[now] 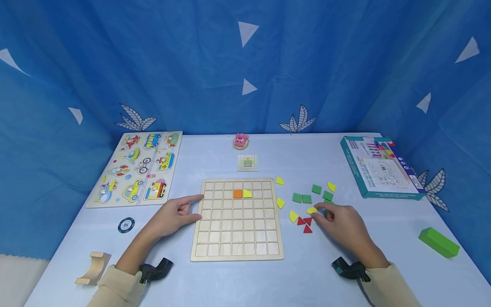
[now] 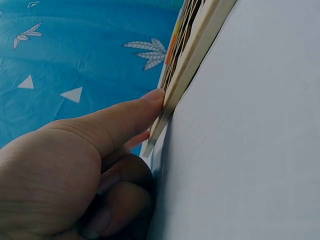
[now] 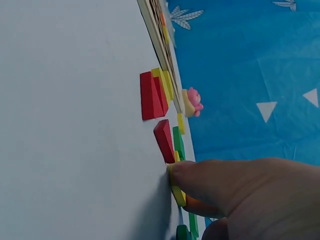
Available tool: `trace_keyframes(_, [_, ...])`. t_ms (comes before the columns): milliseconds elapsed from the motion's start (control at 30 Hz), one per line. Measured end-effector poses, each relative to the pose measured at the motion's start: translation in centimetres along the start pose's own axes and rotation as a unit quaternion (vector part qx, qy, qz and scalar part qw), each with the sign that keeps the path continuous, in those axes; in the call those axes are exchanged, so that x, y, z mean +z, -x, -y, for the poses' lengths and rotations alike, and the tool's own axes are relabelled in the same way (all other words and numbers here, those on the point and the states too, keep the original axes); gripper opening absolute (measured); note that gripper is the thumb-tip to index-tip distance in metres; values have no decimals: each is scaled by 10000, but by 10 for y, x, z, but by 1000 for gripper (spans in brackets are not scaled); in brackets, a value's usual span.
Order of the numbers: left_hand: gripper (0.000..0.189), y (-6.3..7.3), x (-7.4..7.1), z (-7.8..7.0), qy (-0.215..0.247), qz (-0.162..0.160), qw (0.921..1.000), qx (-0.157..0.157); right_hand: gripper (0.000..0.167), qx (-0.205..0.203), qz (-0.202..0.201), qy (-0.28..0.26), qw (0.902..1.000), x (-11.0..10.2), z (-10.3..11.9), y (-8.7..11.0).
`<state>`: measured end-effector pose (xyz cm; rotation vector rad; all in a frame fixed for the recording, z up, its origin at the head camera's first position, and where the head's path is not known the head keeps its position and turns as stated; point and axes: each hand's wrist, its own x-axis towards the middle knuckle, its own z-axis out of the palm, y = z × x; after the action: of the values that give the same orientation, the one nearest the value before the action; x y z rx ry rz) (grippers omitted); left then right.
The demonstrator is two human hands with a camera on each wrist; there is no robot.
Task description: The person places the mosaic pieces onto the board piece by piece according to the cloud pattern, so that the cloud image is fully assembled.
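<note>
Left of the square pale-wood grid board (image 1: 238,225), the left hand (image 1: 171,216) has its thumb and index finger stretched out and set apart, both touching the board's left edge. In the board's second row from the far side, a flat orange square tile (image 1: 238,194) sits directly beside a yellow quarter-circle tile (image 1: 247,194). Right of the board, the right hand (image 1: 342,222) pinches another yellow quarter-round piece (image 1: 311,210) between thumb and finger, close to red triangular tiles (image 1: 307,229) and green square tiles (image 1: 297,198).
</note>
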<state>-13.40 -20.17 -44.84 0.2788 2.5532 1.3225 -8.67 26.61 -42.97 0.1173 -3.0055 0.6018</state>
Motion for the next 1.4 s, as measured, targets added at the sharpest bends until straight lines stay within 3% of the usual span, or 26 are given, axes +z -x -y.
trace_keyframes(633, [58,-2,0,0,-155,-54,9999,46,36,-223,-393,70,9990,-5,4,-8])
trace_keyframes(833, [57,-2,-1,1,-102,-44,9999,75,32,-358,-253,18,9990,0,25,-17])
trace_keyframes(1167, [57,0,0,1,-45,-38,9999,93,30,-1167,-216,60,9929,25,64,-33])
trace_keyframes(1400, [57,-1,1,2,-16,-55,10000,-1,30,-1292,-169,-163,9913,35,86,-43])
